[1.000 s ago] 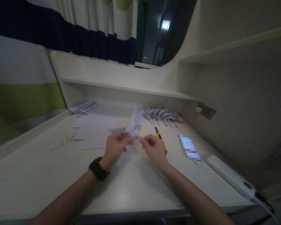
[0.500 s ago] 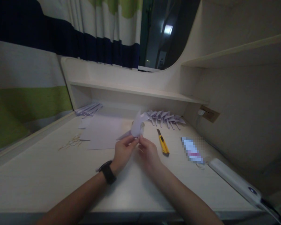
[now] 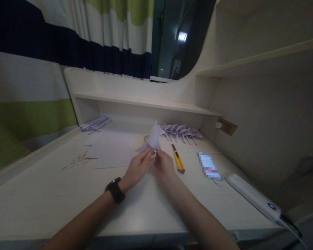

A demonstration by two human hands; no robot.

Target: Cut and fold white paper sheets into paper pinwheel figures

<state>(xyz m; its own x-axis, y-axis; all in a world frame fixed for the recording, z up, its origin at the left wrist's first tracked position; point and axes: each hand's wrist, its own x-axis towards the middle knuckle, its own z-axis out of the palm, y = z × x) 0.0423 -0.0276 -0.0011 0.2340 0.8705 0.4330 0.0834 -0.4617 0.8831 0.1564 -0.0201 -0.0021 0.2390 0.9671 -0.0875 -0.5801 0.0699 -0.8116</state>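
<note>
Both hands, left hand (image 3: 136, 168) and right hand (image 3: 163, 163), pinch a folded paper (image 3: 153, 138) above the desk (image 3: 41, 194); a knife (image 3: 178, 158) lies just beside.

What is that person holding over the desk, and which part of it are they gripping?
A folded white paper piece, pinched at its lower end between the fingertips of the left hand and the right hand; its pointed flaps stick up above the fingers.

Folded paper shape (image 3: 153, 138): thin, matt paper. Desk (image 3: 54, 194): pale wood look, smooth. Cutter knife (image 3: 178, 161): yellow plastic. Curtain (image 3: 67, 38): soft cloth. Watch (image 3: 115, 189): dark, matt band.
</note>
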